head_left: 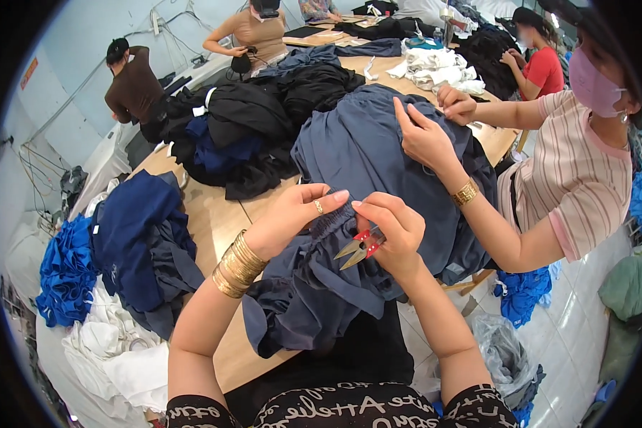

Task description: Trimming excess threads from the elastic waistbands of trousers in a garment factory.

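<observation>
Between my two hands is a slate-blue garment (335, 285) with a gathered, elastic-looking edge, its lower part draped over the table's near side. My left hand (296, 217), with a ring and gold bangles at the wrist, pinches that edge between thumb and fingers. Close beside it, my right hand (392, 225) grips red-handled thread snips (360, 248) in the palm, blades pointing down and left. Its thumb and forefinger also meet at the garment's edge. Whether they pinch a thread is too small to see. Behind my hands rises a large slate-blue fabric pile (364, 143).
A co-worker in a striped shirt (563, 171) reaches over the pile from the right, hands near mine. Black garments (257, 114) lie beyond on the wooden table (214, 214). Navy garments (139, 235) are heaped at left. A plastic bag (506, 353) sits on the floor at right.
</observation>
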Demonstrator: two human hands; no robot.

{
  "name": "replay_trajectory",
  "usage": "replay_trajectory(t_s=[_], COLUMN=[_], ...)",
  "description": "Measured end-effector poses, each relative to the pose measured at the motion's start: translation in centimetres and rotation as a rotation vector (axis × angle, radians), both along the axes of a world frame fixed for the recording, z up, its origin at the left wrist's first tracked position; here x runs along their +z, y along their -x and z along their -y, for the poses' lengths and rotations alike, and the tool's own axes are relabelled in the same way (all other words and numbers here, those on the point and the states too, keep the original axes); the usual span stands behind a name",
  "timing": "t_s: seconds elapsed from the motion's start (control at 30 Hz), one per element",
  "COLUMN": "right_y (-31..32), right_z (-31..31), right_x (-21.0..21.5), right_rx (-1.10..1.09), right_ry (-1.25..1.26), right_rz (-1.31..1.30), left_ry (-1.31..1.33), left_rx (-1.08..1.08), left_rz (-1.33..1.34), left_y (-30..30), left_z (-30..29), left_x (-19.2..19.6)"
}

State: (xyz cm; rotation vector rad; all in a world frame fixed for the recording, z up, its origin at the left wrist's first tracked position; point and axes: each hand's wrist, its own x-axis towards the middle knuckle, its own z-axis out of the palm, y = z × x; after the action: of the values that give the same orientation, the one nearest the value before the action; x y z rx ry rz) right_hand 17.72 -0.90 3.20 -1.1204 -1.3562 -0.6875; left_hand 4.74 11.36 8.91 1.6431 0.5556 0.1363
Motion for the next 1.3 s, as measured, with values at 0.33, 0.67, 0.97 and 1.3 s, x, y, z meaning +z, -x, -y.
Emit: replay_trajectory(t_s=[0.33, 0.67, 0.97, 1.3], right_y=[-2.0, -2.8, -3.0, -3.3], right_z=[1.4, 1.6, 1.5, 3.3], right_x=[-2.4, -4.3, -5.9, -4.2], right_rx=[-0.101, -0.112, -0.126, -0.059], right_ry=[-0.012, -0.024, -0.013, 0.204], right_rz=[0.008, -0.115, -0.203, -0.267], left_ry=[0.051, 0.207, 0.316, 0.299], left_rx=[-0.141, -0.033, 0.037, 0.101], left_rz=[0.029, 0.076, 0.02, 0.047], left_y=[-2.2, -4.0, -4.8, -4.4], left_z=[0.7, 2.3, 2.5, 2.5], left_x=[0.2, -1.3, -3.1, -3.6])
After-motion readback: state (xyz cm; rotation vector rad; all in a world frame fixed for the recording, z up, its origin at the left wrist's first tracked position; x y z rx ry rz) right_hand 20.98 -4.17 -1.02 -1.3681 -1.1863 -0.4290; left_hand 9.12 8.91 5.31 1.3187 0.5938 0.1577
